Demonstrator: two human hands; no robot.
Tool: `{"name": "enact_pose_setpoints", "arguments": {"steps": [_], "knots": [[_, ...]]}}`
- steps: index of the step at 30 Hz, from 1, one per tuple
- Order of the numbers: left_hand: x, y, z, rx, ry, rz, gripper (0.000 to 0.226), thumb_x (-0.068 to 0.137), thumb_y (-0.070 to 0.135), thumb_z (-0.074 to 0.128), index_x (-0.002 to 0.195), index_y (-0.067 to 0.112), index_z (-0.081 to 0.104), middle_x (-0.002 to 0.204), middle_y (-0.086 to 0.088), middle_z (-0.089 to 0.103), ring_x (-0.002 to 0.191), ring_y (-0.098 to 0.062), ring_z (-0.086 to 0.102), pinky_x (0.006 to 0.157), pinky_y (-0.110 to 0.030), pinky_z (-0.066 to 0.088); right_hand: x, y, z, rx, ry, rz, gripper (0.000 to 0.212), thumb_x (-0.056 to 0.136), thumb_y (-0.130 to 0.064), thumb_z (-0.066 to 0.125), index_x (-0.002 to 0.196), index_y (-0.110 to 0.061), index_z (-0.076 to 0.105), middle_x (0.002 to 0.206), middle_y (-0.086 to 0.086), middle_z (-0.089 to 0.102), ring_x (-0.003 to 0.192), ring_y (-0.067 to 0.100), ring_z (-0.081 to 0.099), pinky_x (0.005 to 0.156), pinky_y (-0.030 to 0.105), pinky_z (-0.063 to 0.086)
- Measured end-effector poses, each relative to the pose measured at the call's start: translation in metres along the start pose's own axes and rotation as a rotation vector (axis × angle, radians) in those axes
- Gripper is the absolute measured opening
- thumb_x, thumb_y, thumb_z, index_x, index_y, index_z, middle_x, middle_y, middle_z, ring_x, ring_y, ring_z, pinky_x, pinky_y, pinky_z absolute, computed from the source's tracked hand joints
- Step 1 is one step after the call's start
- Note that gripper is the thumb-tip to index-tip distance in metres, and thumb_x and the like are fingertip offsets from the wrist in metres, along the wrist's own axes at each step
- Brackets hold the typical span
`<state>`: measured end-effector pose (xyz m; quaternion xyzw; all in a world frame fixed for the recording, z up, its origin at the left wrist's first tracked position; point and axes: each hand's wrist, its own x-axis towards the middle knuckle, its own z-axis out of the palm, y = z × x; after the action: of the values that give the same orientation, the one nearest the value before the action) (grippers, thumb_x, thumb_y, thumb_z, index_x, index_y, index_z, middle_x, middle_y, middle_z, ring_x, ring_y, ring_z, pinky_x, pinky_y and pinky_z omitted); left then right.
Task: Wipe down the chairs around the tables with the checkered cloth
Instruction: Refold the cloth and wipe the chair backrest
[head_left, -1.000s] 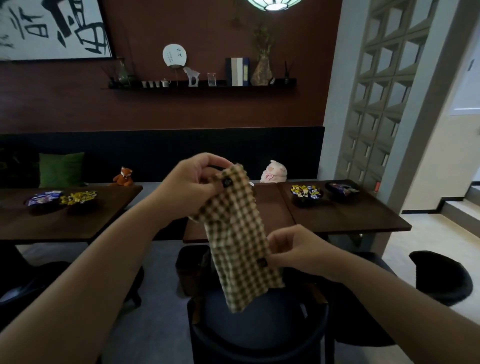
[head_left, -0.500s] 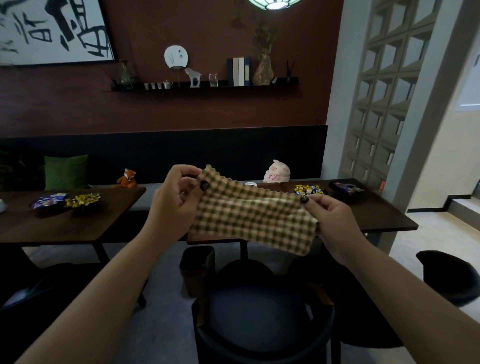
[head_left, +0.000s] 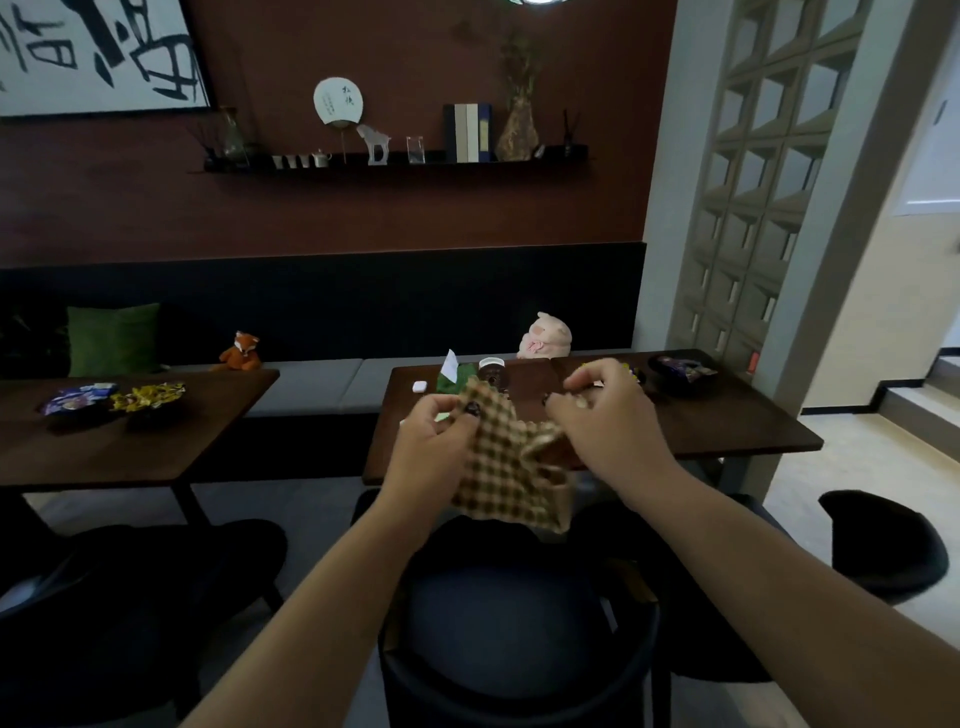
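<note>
Checkered cloth (head_left: 511, 467) bunched between both hands — left (head_left: 431, 452), right (head_left: 608, 421) — each pinching it, folds hiding its far edge.

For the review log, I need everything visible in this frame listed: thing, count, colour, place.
checkered cloth: one, brown and cream, bunched between both hands above the near chair
chair: one, dark, directly below the hands
tables: two, dark wood, left and right
snack bowls: several, on both tables
fox toy: one, orange, on the bench
pig toy: one, pink, behind the right table
cushion: one, green, far left
wall shelf: one, dark, with ornaments
left hand: pinches the cloth
right hand: pinches the cloth
</note>
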<state>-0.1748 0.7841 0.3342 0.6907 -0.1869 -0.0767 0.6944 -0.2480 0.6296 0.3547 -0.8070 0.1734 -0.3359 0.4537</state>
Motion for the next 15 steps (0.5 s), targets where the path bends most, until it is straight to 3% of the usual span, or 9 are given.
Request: {"name": "enact_pose_setpoints", "arguments": {"steps": [2, 3, 6, 10, 13, 15], "knots": [[-0.005, -0.002, 0.014, -0.07, -0.048, -0.03, 0.012, 0.099, 0.018, 0.05, 0.106, 0.019, 0.06, 0.08, 0.008, 0.074, 0.069, -0.004, 0.07, 0.052, -0.016, 0.051, -0.002, -0.009, 0.004, 0.114, -0.081, 0.09, 0.02, 0.081, -0.019, 0.07, 0.092, -0.019, 0.054, 0.092, 0.006, 0.066, 0.081, 0.019, 0.067, 0.075, 0.031, 0.057], [-0.006, -0.003, 0.021, -0.101, -0.066, -0.04, 0.014, 0.1, 0.018, 0.048, 0.106, 0.019, 0.06, 0.082, 0.006, 0.074, 0.072, -0.007, 0.071, 0.054, -0.018, 0.052, -0.003, -0.013, 0.004, 0.199, -0.12, 0.14, 0.021, 0.082, -0.016, 0.07, 0.096, -0.016, 0.055, 0.095, 0.009, 0.067, 0.081, 0.023, 0.069, 0.073, 0.038, 0.059], [-0.008, -0.008, 0.034, -0.22, -0.086, -0.1, 0.022, 0.101, 0.024, 0.043, 0.107, 0.018, 0.063, 0.095, -0.003, 0.075, 0.087, -0.019, 0.072, 0.067, -0.031, 0.057, -0.006, -0.014, 0.0, 0.451, -0.228, 0.248, 0.022, 0.087, -0.006, 0.064, 0.106, -0.012, 0.053, 0.091, 0.012, 0.071, 0.072, 0.02, 0.073, 0.062, 0.03, 0.06], [-0.009, -0.02, 0.042, -0.397, -0.154, -0.155, 0.025, 0.093, 0.024, 0.057, 0.113, 0.012, 0.063, 0.104, -0.012, 0.073, 0.093, -0.028, 0.071, 0.072, -0.036, 0.058, -0.008, 0.007, -0.012, 0.54, -0.339, 0.214, 0.029, 0.092, 0.005, 0.05, 0.113, -0.015, 0.052, 0.091, 0.001, 0.075, 0.082, 0.017, 0.073, 0.067, 0.027, 0.06], [-0.012, -0.035, 0.051, -0.424, -0.131, -0.163, 0.025, 0.092, 0.005, 0.057, 0.115, 0.013, 0.063, 0.105, -0.009, 0.074, 0.094, -0.025, 0.071, 0.066, -0.032, 0.058, -0.009, 0.036, -0.023, 0.376, -0.072, 0.07, 0.038, 0.084, 0.006, 0.062, 0.11, -0.02, 0.056, 0.095, -0.004, 0.072, 0.091, 0.008, 0.068, 0.074, 0.017, 0.055], [-0.012, -0.043, 0.061, -0.472, -0.119, -0.184, 0.028, 0.093, 0.001, 0.055, 0.116, 0.013, 0.063, 0.107, -0.009, 0.073, 0.096, -0.024, 0.071, 0.066, -0.031, 0.058, -0.008, 0.057, -0.033, 0.249, 0.005, 0.13, 0.044, 0.077, -0.006, 0.074, 0.113, -0.024, 0.056, 0.102, -0.011, 0.065, 0.094, 0.004, 0.062, 0.074, 0.014, 0.049]]}}
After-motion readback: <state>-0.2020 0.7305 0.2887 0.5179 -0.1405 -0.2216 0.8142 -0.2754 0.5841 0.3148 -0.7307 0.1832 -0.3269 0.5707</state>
